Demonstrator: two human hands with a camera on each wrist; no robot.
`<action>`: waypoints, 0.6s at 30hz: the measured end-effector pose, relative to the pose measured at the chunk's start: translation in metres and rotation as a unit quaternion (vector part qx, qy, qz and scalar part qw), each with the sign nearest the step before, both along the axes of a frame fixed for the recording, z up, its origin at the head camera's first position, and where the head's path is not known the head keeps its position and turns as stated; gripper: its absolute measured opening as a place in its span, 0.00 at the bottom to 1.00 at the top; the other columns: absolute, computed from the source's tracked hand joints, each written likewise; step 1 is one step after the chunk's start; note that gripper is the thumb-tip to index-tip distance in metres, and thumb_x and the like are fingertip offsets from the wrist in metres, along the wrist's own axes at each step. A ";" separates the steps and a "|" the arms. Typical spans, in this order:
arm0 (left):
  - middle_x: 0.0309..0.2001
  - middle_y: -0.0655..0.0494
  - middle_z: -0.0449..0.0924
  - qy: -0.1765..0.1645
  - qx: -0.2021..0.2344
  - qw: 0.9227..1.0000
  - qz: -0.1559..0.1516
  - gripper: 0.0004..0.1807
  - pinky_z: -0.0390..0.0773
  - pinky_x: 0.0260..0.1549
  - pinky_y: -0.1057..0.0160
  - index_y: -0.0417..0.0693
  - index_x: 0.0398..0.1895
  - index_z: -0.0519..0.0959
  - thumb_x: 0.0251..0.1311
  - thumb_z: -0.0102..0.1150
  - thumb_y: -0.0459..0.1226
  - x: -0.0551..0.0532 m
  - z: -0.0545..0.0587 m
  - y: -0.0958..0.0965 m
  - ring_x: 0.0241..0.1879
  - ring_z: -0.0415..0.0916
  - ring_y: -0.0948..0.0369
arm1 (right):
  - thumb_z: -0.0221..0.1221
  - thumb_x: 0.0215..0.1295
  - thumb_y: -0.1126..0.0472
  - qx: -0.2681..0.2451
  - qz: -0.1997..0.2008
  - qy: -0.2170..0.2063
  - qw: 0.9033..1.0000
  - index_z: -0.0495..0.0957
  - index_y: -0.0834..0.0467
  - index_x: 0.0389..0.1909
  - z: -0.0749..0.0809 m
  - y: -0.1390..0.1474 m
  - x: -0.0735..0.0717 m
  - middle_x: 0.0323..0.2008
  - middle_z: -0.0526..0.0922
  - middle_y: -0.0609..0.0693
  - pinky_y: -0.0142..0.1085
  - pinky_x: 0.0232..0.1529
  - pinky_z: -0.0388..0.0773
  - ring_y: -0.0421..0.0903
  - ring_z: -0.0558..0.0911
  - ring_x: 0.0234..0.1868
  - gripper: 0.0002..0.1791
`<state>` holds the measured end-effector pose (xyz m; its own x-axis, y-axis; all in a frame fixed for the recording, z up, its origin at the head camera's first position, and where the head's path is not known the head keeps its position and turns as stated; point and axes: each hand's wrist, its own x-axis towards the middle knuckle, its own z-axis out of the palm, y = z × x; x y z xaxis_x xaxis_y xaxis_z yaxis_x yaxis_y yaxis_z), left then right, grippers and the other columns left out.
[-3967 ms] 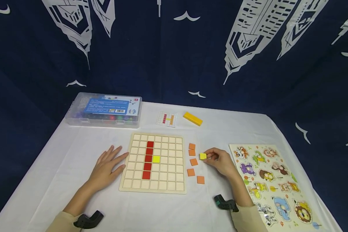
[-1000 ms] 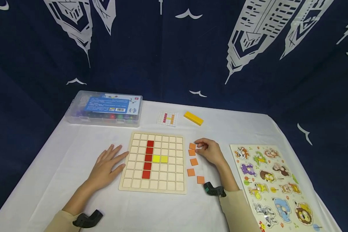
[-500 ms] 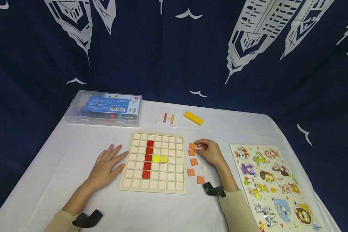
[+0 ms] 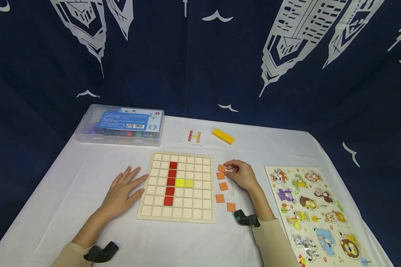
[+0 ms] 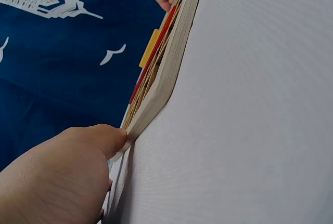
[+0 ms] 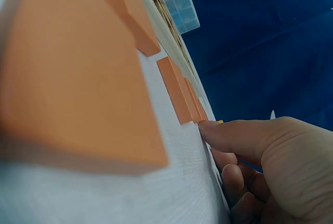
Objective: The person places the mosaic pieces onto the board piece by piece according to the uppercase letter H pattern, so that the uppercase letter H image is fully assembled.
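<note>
My left hand [image 4: 123,194] lies with spread fingers at the left edge of a wooden grid board [image 4: 175,217]; in the left wrist view its thumb [image 5: 112,138] touches the board's corner. A column of red tiles [image 4: 171,181] sits in the board, with two yellow tiles [image 4: 184,183] side by side to its right. Right of the board, several orange square tiles [image 4: 223,186] lie in a loose column. My right hand [image 4: 242,175] pinches the right side of the topmost orange tile [image 4: 221,168] between thumb and index finger. The right wrist view shows the thumb tip [image 6: 208,130] against the far tiles.
Behind the board lie a printed pattern card [image 4: 192,137] and a yellow bar [image 4: 222,136]. A clear plastic case [image 4: 120,126] stands at back left. An animal puzzle board [image 4: 315,207] covers the right side of the white-clothed table.
Since four seconds ago, the yellow tile from my right hand has come to lie beside the first one. That hand has moved up-left to the top orange tile; my left hand stays put.
</note>
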<state>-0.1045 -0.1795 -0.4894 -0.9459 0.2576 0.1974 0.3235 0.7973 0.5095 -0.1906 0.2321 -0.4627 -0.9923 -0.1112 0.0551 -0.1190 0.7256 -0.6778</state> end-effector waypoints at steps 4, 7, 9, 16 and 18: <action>0.73 0.41 0.60 0.000 0.001 1.000 -0.001 0.26 0.44 0.70 0.37 0.51 0.67 0.73 0.65 0.57 0.44 0.000 0.000 0.000 0.76 0.45 0.40 | 0.69 0.56 0.65 0.008 -0.001 0.003 1.000 0.84 0.59 0.42 0.000 0.000 0.000 0.31 0.83 0.51 0.31 0.28 0.65 0.43 0.70 0.26 0.12; 0.73 0.42 0.60 0.001 0.000 1.000 0.000 0.26 0.43 0.70 0.37 0.51 0.67 0.73 0.65 0.58 0.44 0.000 -0.001 -0.001 0.76 0.45 0.39 | 0.69 0.56 0.65 0.005 -0.001 0.004 1.000 0.84 0.59 0.42 0.001 -0.001 0.000 0.31 0.83 0.51 0.30 0.28 0.65 0.43 0.70 0.26 0.12; 0.73 0.42 0.60 0.004 -0.001 1.000 -0.001 0.26 0.43 0.70 0.37 0.51 0.67 0.73 0.65 0.58 0.44 0.000 -0.001 -0.001 0.75 0.45 0.39 | 0.69 0.57 0.65 -0.001 -0.001 0.004 1.000 0.84 0.60 0.42 0.000 -0.001 0.000 0.31 0.83 0.51 0.30 0.27 0.65 0.42 0.71 0.26 0.11; 0.73 0.42 0.60 0.004 0.001 1.000 -0.002 0.26 0.43 0.70 0.37 0.51 0.67 0.73 0.65 0.58 0.44 0.000 -0.002 -0.001 0.76 0.45 0.39 | 0.68 0.56 0.67 -0.031 -0.005 0.001 1.000 0.83 0.62 0.42 0.006 0.001 0.000 0.31 0.84 0.53 0.28 0.28 0.69 0.42 0.72 0.27 0.12; 0.73 0.42 0.60 0.005 -0.001 1.000 -0.002 0.26 0.44 0.70 0.37 0.51 0.67 0.73 0.65 0.58 0.45 0.000 -0.002 -0.002 0.76 0.45 0.40 | 0.68 0.56 0.67 -0.042 -0.005 0.003 0.999 0.83 0.63 0.42 0.010 0.000 0.000 0.32 0.84 0.54 0.28 0.28 0.70 0.42 0.73 0.28 0.12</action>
